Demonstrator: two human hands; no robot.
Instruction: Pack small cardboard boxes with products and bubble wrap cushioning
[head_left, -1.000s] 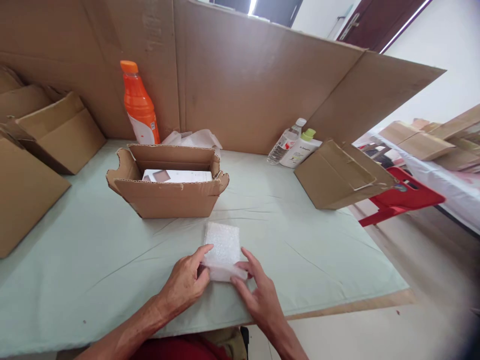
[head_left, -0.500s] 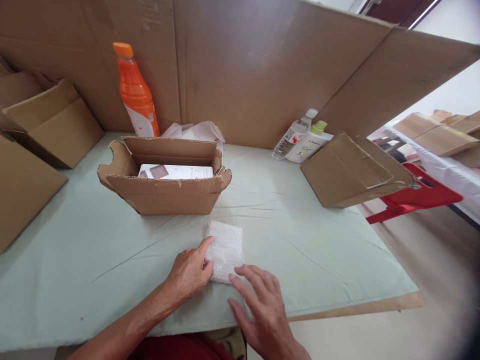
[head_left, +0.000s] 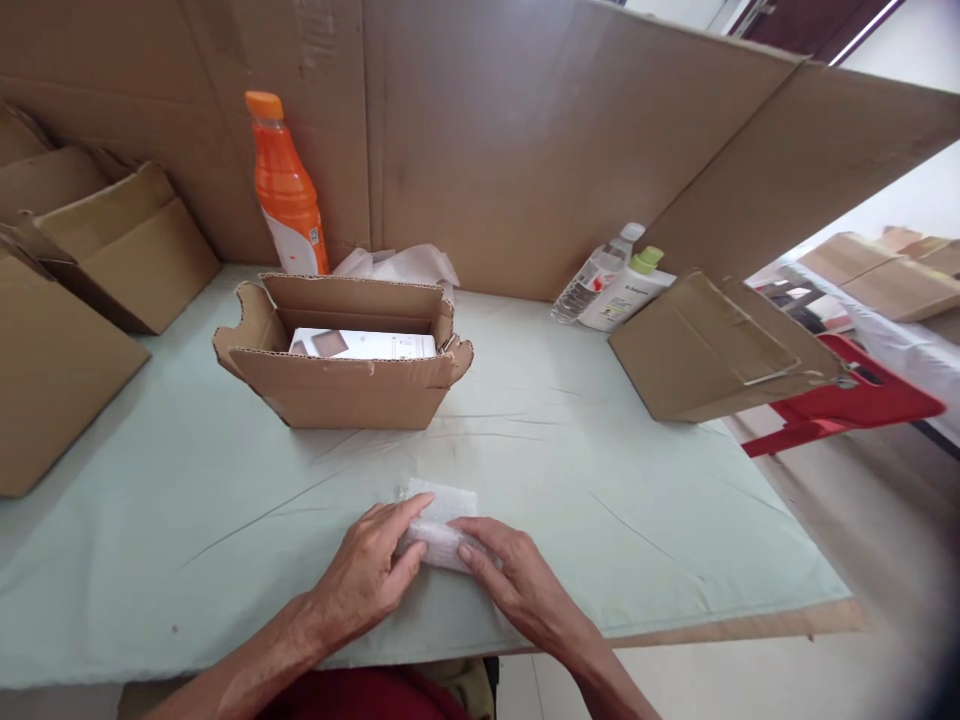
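Note:
A sheet of bubble wrap [head_left: 444, 500] lies near the table's front edge, its near part rolled or folded up into a thick strip. My left hand [head_left: 375, 555] grips the left end of that strip between thumb and fingers. At the right end, my right hand [head_left: 517, 575] pinches it with the thumb in front and the fingers on top. Whether anything sits inside the folded part is hidden. Beyond the hands stands an open cardboard box [head_left: 360, 390] with a white printed box [head_left: 375, 345] inside it.
An orange bottle [head_left: 289, 195] stands behind the box, beside crumpled white wrapping [head_left: 405, 265]. A clear bottle [head_left: 596, 275] and a white bottle with a green cap [head_left: 628, 295] lean at the back right. Cardboard boxes [head_left: 697, 350] flank both sides; a tall cardboard panel [head_left: 510, 150] closes the back.
The bubble wrap lay flat before; its near part is now folded up and away from me. My right hand has come from hovering at its corner to gripping its right end.

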